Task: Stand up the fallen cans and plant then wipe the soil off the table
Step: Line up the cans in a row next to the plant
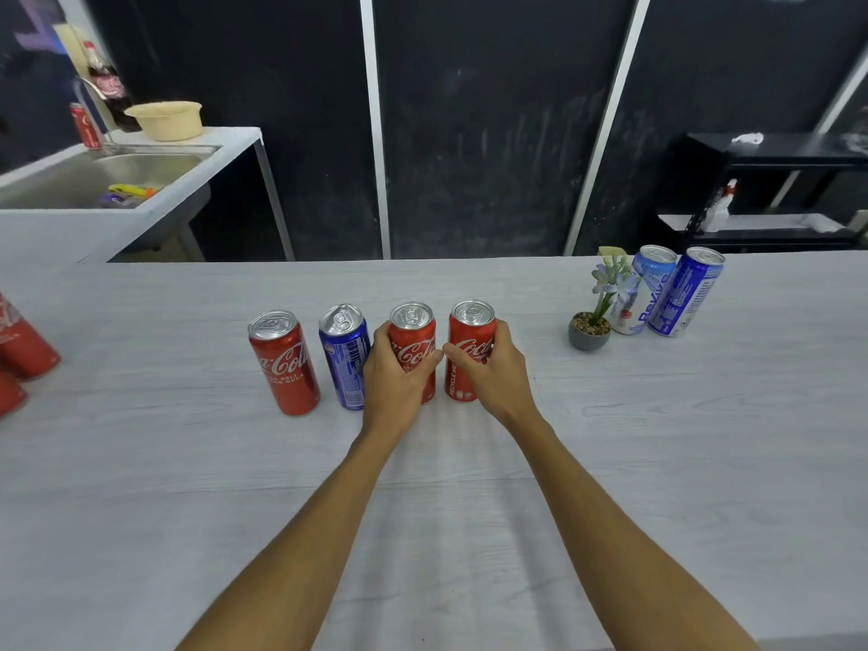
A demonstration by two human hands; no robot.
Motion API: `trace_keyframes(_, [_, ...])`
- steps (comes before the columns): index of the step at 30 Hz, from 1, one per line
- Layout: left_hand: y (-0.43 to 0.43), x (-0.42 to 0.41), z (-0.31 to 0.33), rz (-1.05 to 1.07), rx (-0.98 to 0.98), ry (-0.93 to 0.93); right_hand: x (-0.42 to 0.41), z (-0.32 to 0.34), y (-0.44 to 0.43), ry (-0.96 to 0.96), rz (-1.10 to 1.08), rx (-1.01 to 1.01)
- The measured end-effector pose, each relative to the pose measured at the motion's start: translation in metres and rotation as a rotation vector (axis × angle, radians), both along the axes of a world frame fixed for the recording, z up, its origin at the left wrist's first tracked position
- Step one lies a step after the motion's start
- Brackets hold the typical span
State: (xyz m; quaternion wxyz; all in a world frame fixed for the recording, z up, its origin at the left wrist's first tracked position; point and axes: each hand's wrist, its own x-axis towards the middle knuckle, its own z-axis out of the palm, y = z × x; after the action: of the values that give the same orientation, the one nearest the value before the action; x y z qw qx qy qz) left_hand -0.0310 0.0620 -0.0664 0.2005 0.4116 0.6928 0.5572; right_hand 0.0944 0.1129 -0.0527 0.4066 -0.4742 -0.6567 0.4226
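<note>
Left hand point(394, 382) clasps the third can point(413, 338), right hand point(498, 373) clasps the fourth can point(471, 331), each upright inside its grip, side by side, toward the table's point(188, 462) far edge

Head camera (wide-angle) looks forward and down over the table point(657, 462).

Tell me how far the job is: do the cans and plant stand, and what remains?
Done: the plant and the two blue cans beside it stand upright, as do four cans in the middle row. In hand: the left hand grips one red can, the right hand another. Left: wiping; neither hand holds a cloth, though I see no soil on the table.
</note>
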Motion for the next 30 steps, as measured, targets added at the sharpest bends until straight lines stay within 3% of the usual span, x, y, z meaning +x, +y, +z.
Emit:
trace_keyframes(24, [-0.027,0.021,-0.008,0.016,0.087,-0.029,0.016,-0.015,-0.012,-0.087,-0.034,0.04])
trace_keyframes(27, [-0.037,0.027,-0.014,0.045,0.083,0.052,0.024,-0.02,-0.02,-0.149,-0.048,0.048])
trace_keyframes(30, [-0.048,0.032,-0.022,0.137,0.111,0.264,0.036,-0.024,-0.029,-0.252,-0.05,0.097])
